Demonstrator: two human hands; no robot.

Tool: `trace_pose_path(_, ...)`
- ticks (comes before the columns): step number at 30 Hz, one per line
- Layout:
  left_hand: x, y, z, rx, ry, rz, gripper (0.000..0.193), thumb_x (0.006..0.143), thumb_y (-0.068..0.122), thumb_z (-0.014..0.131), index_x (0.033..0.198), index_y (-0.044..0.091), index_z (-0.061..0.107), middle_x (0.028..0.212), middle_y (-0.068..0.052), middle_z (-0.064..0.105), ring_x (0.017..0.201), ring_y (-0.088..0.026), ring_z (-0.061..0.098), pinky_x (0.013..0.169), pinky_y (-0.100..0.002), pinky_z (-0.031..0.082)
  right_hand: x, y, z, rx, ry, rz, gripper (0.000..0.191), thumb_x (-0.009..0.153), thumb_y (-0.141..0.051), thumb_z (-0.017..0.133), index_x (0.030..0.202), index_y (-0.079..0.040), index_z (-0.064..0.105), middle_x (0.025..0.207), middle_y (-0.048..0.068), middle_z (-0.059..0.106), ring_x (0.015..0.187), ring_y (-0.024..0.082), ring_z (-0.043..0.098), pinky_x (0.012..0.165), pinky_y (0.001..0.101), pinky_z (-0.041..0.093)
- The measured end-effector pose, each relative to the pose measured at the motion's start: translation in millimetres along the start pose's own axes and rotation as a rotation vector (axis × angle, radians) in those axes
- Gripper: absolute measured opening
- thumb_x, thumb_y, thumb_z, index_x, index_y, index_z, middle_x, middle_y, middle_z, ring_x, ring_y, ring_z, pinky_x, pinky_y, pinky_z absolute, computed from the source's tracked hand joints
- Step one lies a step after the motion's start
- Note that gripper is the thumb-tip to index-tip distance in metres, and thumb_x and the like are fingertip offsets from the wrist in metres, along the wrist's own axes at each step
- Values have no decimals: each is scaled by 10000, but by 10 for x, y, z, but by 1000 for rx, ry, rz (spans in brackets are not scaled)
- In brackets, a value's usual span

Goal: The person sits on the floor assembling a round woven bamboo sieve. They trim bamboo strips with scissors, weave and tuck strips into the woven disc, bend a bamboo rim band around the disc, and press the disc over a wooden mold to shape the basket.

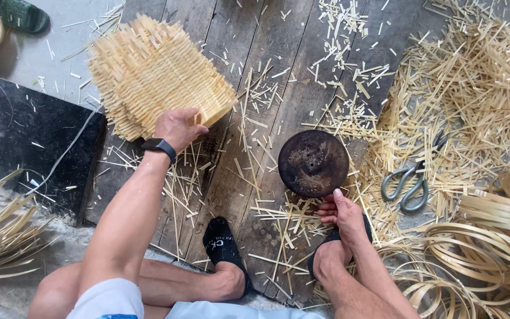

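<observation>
Mats (pixel 154 77) of woven bamboo lay stacked at eleven o'clock on the boards (pixel 255 53), their edges ragged and untrimmed; by the look of it, weaving was finished for these and shaping remained. Offcuts littered the boards, shears (pixel 411 183) lay idle at three o'clock, and coiled strips (pixel 491 248) waited at four o'clock, seemingly unused. Left hand (pixel 177 127), arm stretched forward with a dark watch (pixel 160 146) at the wrist, lay palm down on the stack's near edge, fingers curled over it. Right hand (pixel 340 215), bent at the wrist just above the knee, pinched the near rim of a dark round disc (pixel 313 163) at the centre.
</observation>
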State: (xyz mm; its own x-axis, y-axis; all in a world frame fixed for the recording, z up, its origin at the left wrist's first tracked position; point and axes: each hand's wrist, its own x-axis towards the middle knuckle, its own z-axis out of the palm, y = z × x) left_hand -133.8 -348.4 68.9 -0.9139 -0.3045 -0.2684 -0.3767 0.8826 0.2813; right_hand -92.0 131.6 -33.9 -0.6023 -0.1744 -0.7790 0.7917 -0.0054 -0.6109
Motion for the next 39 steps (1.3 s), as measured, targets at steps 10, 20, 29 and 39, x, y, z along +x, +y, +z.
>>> trace_pose_path(10, -185, 376, 158, 54, 922, 376, 196, 1001, 77, 708, 1197, 83, 716, 1025, -113, 765, 886, -232, 728, 831, -384, 602, -144, -129, -143, 44, 78, -259, 477, 1036, -385, 552, 1153, 69, 639, 903, 139, 704, 753, 203, 693, 642, 316, 592)
trace_pose_path(20, -1413, 2076, 1443, -402, -23, 917, 439, 861, 197, 764, 1232, -11, 656, 1350, -200, 655, 1291, -355, 582, 1114, -466, 458, 126, -453, -301, 97, 68, -331, 278, 867, -85, 796, 1099, 34, 700, 972, 41, 747, 793, 74, 669, 724, 221, 559)
trace_pose_path(29, -351, 1602, 1443, -990, -413, -381, 427, 708, 137, 873, 1089, 10, 730, 1009, -97, 779, 866, -165, 730, 782, -346, 619, 169, -433, -317, -33, 158, -346, 326, 814, -20, 838, 1097, 35, 684, 933, 57, 750, 779, 72, 682, 703, 200, 578)
trace_pose_path(39, -610, 1576, 1521, -829, -337, -325, 682, 697, 253, 911, 1269, -22, 663, 1033, -112, 759, 849, -149, 694, 738, -301, 555, -101, -245, -471, -103, 347, -523, 385, 829, -110, 847, 1142, -5, 650, 923, 60, 715, 799, 109, 663, 721, 261, 582)
